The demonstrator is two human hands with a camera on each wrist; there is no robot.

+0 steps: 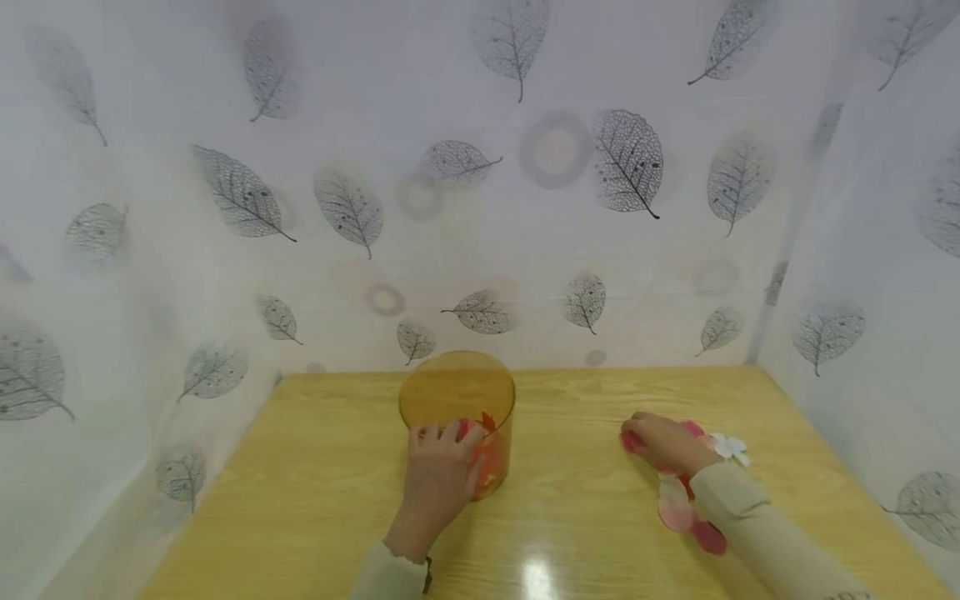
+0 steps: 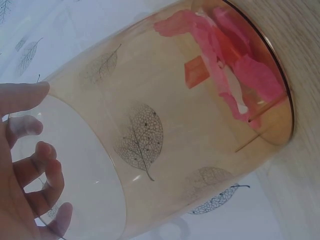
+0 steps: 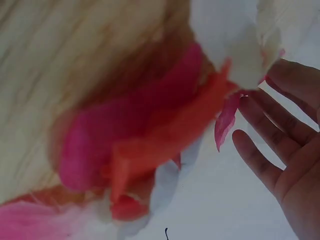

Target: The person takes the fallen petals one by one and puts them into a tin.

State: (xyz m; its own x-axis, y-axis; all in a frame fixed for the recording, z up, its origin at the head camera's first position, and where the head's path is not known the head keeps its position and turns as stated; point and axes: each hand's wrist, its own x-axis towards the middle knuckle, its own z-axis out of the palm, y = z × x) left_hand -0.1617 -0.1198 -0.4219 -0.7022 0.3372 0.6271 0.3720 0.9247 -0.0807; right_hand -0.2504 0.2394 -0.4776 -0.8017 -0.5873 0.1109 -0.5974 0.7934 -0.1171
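Observation:
A clear amber glass jar (image 1: 457, 387) stands on the table with pink, red and orange petals (image 2: 235, 60) and thin brown sticks at its bottom. My left hand (image 1: 438, 479) holds its near rim, fingers bent over the edge at the mouth in the left wrist view. To the right, my right hand (image 1: 667, 442) reaches over a small pile of loose petals (image 1: 677, 512), palm down. A dark pink petal (image 3: 227, 120) is pinched at its fingertips. Other magenta and orange petals (image 3: 165, 135) lie close by, blurred in the right wrist view.
A white flower (image 1: 727, 446) lies beside the right wrist, and a dark pink petal (image 1: 708, 537) lies nearer me. The wood-grain table (image 1: 570, 500) meets pale leaf-printed sheets (image 1: 480, 208) at the back and sides.

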